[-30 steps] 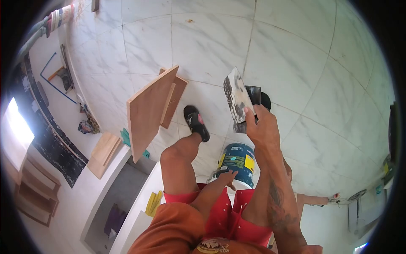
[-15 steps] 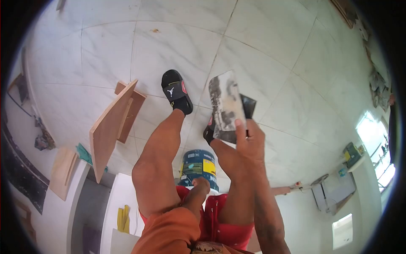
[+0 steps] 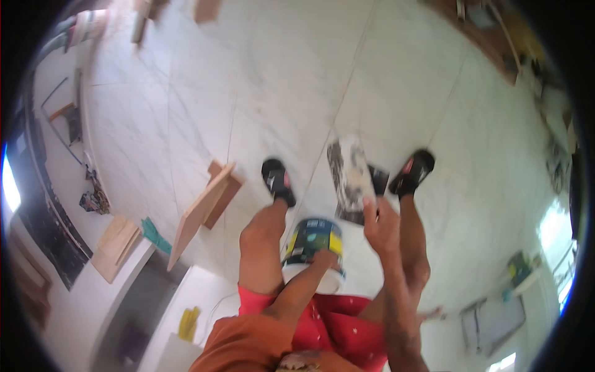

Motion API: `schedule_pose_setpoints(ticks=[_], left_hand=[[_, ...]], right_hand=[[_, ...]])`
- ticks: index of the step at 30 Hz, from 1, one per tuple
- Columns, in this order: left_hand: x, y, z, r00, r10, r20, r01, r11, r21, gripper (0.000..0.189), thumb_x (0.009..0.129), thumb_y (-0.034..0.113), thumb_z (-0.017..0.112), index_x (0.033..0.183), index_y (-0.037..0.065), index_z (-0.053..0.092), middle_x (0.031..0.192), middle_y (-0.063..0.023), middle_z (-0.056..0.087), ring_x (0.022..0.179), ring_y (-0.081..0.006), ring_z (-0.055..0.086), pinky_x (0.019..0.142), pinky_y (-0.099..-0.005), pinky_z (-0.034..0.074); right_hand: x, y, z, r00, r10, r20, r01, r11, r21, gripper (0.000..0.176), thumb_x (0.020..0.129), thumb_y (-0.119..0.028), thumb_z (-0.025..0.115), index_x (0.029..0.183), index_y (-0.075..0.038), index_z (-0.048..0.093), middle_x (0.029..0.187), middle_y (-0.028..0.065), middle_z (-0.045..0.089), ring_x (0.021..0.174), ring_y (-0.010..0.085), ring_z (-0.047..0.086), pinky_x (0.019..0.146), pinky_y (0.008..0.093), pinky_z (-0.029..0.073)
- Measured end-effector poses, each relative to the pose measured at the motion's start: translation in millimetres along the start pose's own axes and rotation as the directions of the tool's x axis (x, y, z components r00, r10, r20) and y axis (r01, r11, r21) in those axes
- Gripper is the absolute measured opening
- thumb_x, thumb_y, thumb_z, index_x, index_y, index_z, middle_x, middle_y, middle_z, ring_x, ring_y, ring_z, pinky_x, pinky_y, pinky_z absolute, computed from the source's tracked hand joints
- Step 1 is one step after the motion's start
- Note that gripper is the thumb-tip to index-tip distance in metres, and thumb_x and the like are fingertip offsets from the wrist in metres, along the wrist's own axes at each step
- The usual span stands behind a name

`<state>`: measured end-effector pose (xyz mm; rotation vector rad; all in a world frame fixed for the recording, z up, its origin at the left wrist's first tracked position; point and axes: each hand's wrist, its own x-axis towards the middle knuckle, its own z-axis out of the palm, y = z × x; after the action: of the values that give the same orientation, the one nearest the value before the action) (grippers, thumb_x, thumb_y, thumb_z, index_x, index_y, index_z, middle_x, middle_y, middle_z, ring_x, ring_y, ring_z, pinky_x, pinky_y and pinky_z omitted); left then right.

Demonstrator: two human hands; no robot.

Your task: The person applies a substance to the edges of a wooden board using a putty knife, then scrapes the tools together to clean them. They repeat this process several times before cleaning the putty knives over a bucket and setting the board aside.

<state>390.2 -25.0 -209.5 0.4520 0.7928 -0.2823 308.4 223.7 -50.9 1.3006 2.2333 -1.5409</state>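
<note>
My right hand [image 3: 383, 226] is closed around a flat plastering trowel [image 3: 350, 170] smeared with white and dark filler, thumb on its near end. A dark square blade [image 3: 379, 180] juts out beside the trowel, on the far side of the fingers; how it is held is hidden. Lower and to the left, my left hand [image 3: 325, 259] is closed at the upper edge of a dark blue paint bucket [image 3: 304, 239] with a yellow label patch. The bucket hangs or stands between my legs, its white part towards me. The exact grip is blurred.
A wooden panel piece [image 3: 198, 211] stands on the tiled floor [image 3: 273, 93] to the left. Past it are a teal cloth [image 3: 155, 235], a wooden board [image 3: 116, 248] on a white ledge and a yellow item [image 3: 188, 322]. More wood [image 3: 477, 37] lies far right.
My right foot in its black slide has swung out to the right. The bucket and both hands have shifted slightly right in view, and the trowel appears lower. Both grips stay closed.
</note>
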Motion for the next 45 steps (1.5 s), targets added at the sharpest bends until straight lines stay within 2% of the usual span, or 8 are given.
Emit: schedule_pose_setpoints(ticks=[8,17,34,35,38,39,42,45], left_hand=[[-25.1,109.2,-97.9,0.916,-0.017,-0.402,0.119,0.966,0.231,0.053,0.075,0.042,0.067,0.113,0.006,0.073,0.122,-0.0162,0.068,0.112,-0.0317,0.066,0.095,-0.0438,0.052],[-118.6,161.9,-245.7,0.972,-0.119,-0.203,0.113,0.993,-0.044,0.064,0.072,0.040,0.075,0.124,0.004,0.065,0.128,-0.0188,0.061,0.086,-0.0284,0.070,0.072,-0.0367,0.058],[-121.4,206.1,-300.7,0.999,0.006,-0.039,0.014,0.874,0.487,0.039,0.077,0.029,0.071,0.111,0.009,0.071,0.112,-0.0165,0.069,0.098,-0.0354,0.067,0.079,-0.0508,0.058],[-120.8,209.1,-303.6,0.933,0.321,-0.161,-0.055,0.569,0.821,0.033,0.075,0.024,0.071,0.105,0.012,0.075,0.111,-0.0158,0.070,0.100,-0.0353,0.067,0.081,-0.0531,0.056],[-252.5,243.6,-259.1,0.554,0.523,-0.648,0.251,0.637,0.729,0.034,0.074,0.029,0.076,0.106,0.018,0.074,0.106,-0.0089,0.072,0.099,-0.0233,0.067,0.085,-0.0529,0.050],[-254.6,218.5,-254.8,0.029,0.798,-0.602,0.202,0.585,0.785,0.026,0.076,0.023,0.072,0.096,0.007,0.068,0.091,-0.0085,0.067,0.083,-0.0303,0.067,0.074,-0.0453,0.051],[-368.4,180.6,-183.1,-0.639,0.567,-0.520,-0.019,0.664,0.747,0.025,0.081,0.015,0.070,0.101,0.004,0.062,0.086,-0.0087,0.062,0.080,-0.0292,0.063,0.074,-0.0405,0.051],[-405.6,56.1,-99.9,-0.881,0.235,-0.411,-0.128,0.717,0.685,0.040,0.078,0.010,0.082,0.112,0.004,0.064,0.102,-0.0084,0.068,0.091,-0.0190,0.066,0.083,-0.0339,0.053]], right_hand=[[147.5,13.4,-120.3,0.993,-0.098,-0.069,0.105,0.989,0.107,0.029,0.096,-0.023,0.059,0.082,0.003,0.059,0.075,0.0258,0.058,0.072,0.0444,0.059,0.061,0.0452,0.045],[268.9,15.3,-167.2,0.988,-0.140,-0.060,0.138,0.990,-0.043,0.033,0.095,-0.027,0.058,0.082,0.004,0.057,0.075,0.0282,0.057,0.070,0.0480,0.054,0.062,0.0462,0.045],[354.3,62.9,-202.7,0.885,-0.437,-0.160,0.383,0.880,-0.281,0.030,0.097,-0.026,0.055,0.089,0.002,0.062,0.084,0.0285,0.061,0.079,0.0453,0.062,0.071,0.0454,0.049],[359.5,71.6,-205.4,0.884,-0.455,-0.107,0.388,0.843,-0.372,0.031,0.100,-0.027,0.052,0.097,0.001,0.065,0.092,0.0283,0.065,0.085,0.0363,0.067,0.076,0.0427,0.050],[345.0,79.7,-217.6,0.931,-0.348,-0.113,0.286,0.885,-0.368,0.040,0.100,-0.033,0.051,0.111,0.002,0.066,0.104,0.0263,0.068,0.092,0.0333,0.067,0.082,0.0410,0.049],[349.6,82.4,-217.0,0.928,-0.354,-0.117,0.283,0.873,-0.397,0.042,0.101,-0.035,0.051,0.111,0.002,0.066,0.102,0.0263,0.068,0.090,0.0315,0.067,0.081,0.0419,0.049],[346.2,81.6,-221.1,0.959,-0.267,-0.090,0.183,0.833,-0.523,0.047,0.101,-0.039,0.050,0.113,0.004,0.066,0.094,0.0263,0.068,0.083,0.0320,0.066,0.073,0.0446,0.048],[354.3,105.7,-221.4,0.962,-0.270,-0.039,0.203,0.805,-0.557,0.049,0.101,-0.041,0.050,0.116,0.003,0.066,0.090,0.0265,0.067,0.079,0.0344,0.064,0.069,0.0464,0.047]])
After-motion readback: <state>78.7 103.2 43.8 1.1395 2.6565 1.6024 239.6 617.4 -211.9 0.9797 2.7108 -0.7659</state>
